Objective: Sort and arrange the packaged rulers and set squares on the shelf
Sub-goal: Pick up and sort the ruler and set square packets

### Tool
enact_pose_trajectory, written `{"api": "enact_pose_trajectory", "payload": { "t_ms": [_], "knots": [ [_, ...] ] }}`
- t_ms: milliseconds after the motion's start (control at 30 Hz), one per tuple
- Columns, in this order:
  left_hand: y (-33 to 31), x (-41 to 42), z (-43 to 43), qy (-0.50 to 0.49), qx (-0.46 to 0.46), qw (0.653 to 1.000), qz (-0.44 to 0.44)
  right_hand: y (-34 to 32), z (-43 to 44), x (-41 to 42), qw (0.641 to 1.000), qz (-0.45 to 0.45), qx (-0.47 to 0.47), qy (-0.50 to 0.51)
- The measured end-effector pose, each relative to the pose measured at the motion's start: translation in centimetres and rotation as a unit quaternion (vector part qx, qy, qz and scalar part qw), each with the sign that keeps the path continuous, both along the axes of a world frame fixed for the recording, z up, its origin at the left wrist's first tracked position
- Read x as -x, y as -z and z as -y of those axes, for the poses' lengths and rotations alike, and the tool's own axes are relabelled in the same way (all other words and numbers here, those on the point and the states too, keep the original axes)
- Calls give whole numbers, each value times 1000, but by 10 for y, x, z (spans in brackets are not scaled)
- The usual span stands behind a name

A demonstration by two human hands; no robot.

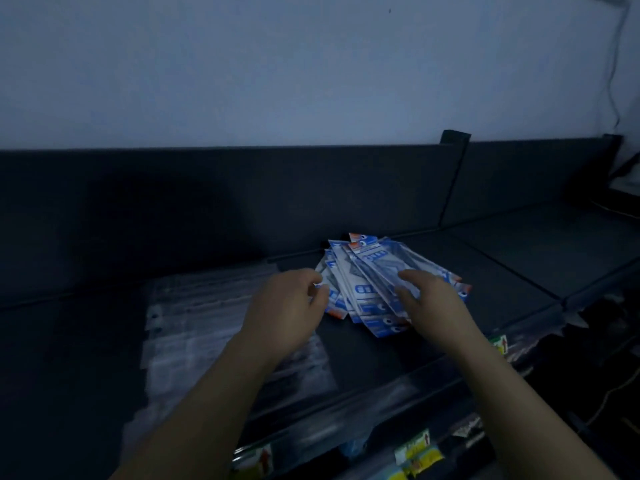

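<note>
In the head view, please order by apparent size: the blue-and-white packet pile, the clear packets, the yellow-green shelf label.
1. clear packets: blurred edges, but clearly largest.
2. blue-and-white packet pile.
3. yellow-green shelf label: smallest, although nearest the camera.

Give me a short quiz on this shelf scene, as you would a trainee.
1. True or false: the blue-and-white packets lie in a neat, squared stack.
2. Which hand reaches over the top of that pile? A) left B) right
3. Fill in: the clear packets lie to the ____ of the blue pile.
Key: 1 false, they are fanned out. 2 B, the right hand; the left hand is at the pile's left edge. 3 left.
</note>
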State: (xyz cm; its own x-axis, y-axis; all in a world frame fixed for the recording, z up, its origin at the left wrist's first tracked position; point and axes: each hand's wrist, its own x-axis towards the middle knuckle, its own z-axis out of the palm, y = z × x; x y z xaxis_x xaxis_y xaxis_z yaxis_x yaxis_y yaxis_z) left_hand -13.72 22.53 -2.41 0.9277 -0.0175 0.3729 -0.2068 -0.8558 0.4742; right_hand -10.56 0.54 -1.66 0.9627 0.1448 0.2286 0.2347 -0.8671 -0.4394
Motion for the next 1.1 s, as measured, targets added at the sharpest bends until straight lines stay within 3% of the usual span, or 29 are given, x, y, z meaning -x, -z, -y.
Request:
{"api": "enact_pose_trajectory", "payload": {
  "t_ms": [267, 400, 500, 733, 900, 1000, 1100],
  "knots": [
    [12, -52, 79, 7, 57, 996, -66, 6, 41, -82, 993, -113, -20, 32],
    [19, -76, 109, -34, 0, 993, -116, 6, 58, -121, 985, -162, -50, -7],
    [25, -88, 117, -76, 8, 989, -129, 8, 67, -138, 973, -219, -62, -33],
    [31, -93, 130, -160, 68, 977, -120, 16, 74, -141, 971, -202, -77, -105],
    [29, -98, 132, -171, 238, 950, -106, 20, 74, -139, 966, -157, -112, -170],
    [23, -96, 118, -192, 382, 902, -61, 14, 82, -151, 979, -108, -139, -105],
    [22, -94, 111, -231, 486, 842, -34, 11, 80, -153, 971, -168, -125, -115]
  ]
}}
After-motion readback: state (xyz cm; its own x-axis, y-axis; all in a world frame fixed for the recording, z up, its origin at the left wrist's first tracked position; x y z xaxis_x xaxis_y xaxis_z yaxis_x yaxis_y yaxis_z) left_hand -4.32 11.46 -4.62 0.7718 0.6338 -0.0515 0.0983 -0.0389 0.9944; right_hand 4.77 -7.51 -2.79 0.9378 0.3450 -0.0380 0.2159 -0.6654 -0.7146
